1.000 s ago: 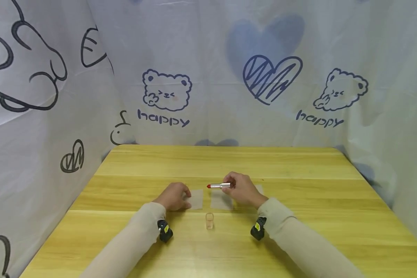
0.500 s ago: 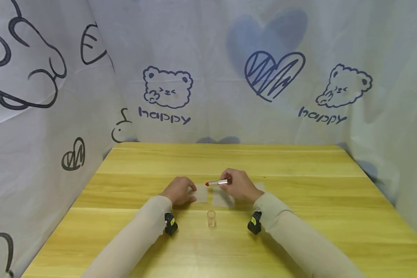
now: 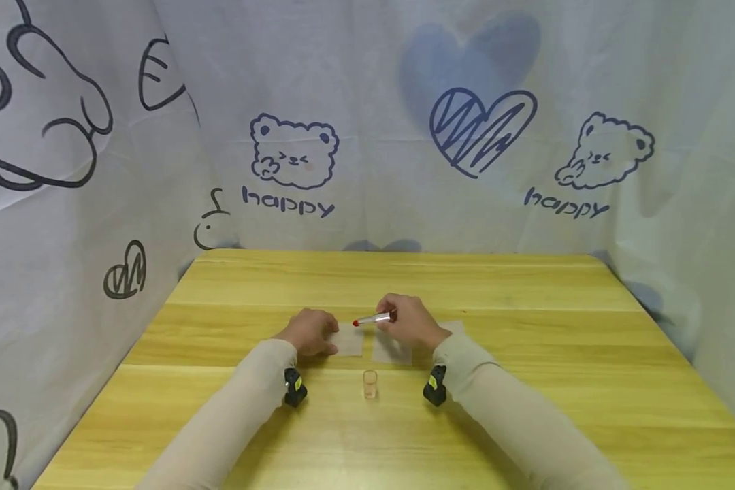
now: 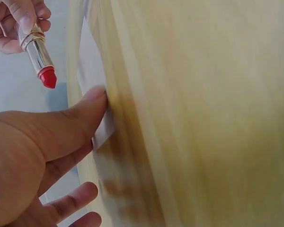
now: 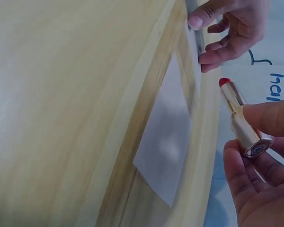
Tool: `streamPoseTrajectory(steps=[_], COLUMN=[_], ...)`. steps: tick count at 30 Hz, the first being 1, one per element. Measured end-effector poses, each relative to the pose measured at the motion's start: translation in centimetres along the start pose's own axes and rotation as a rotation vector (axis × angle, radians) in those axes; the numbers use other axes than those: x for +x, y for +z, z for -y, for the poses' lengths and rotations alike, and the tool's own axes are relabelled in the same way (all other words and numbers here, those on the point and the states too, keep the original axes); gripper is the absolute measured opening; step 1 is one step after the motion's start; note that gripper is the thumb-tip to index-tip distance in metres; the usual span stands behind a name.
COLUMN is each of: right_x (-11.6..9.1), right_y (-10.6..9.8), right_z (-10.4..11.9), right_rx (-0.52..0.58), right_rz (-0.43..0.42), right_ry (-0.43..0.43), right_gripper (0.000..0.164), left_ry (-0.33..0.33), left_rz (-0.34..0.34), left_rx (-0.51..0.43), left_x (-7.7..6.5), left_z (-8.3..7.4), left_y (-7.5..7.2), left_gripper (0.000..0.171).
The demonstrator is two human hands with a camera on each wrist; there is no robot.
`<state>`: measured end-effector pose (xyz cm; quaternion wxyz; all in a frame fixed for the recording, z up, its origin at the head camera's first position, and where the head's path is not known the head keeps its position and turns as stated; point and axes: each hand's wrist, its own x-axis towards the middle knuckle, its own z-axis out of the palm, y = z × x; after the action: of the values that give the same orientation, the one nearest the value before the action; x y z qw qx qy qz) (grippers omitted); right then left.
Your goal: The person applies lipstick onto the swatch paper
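My right hand (image 3: 409,321) holds a lipstick (image 3: 375,318) between thumb and fingers, its silver-gold tube tilted. The red tip (image 4: 48,77) is out and points left and slightly down, above the left sheet of paper (image 3: 350,340). My left hand (image 3: 309,332) rests at that sheet's left side, thumb tip on its near edge and fingers spread. A second white paper (image 5: 163,137) lies flat to the right, partly hidden under my right hand in the head view. A small clear cap (image 3: 370,384) stands on the table nearer to me.
The wooden table (image 3: 367,435) stretches out on all sides of the papers. White cloth walls (image 3: 367,82) with drawn bears and hearts stand behind it and at both sides. A dark wrist camera (image 3: 294,388) sits on each of my wrists.
My right hand has moved a little left with the lipstick, and its tip has dipped from nearly level to tilted down. My left hand stays by the left paper.
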<state>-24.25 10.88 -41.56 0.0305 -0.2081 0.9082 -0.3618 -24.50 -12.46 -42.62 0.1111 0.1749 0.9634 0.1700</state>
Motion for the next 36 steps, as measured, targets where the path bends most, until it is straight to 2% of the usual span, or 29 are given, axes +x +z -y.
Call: streamPoseTrajectory(steps=[6, 10, 14, 23, 36], right_x=[0.4, 0.6, 0.8, 1.0, 0.9], right_y=[0.7, 0.9, 1.2, 2.1, 2.3], right_z=[-0.1, -0.1, 0.0, 0.3, 0.7], right_rx=[-0.024, -0.038, -0.040, -0.053, -0.066], right_rz=[0.001, -0.009, -0.020, 0.000, 0.017], right_ry=[-0.011, -0.006, -0.004, 0.003, -0.023], right_gripper=[0.014, 0.017, 0.020, 0.023, 0.018], left_ry=[0.022, -0.005, 0.002, -0.026, -0.044], left_rz=[0.028, 0.045, 0.043, 0.056, 0.073], left_rx=[-0.016, -0.032, -0.013, -0.039, -0.033], left_x=[-0.4, -0.3, -0.1, 0.0, 0.1], left_z=[0.1, -0.3, -0.3, 0.2, 0.1], left_y=[-0.6, -1.1, -1.3, -0.7, -0.8], left_gripper=[0.041, 0.042, 0.042, 0.040, 0.041])
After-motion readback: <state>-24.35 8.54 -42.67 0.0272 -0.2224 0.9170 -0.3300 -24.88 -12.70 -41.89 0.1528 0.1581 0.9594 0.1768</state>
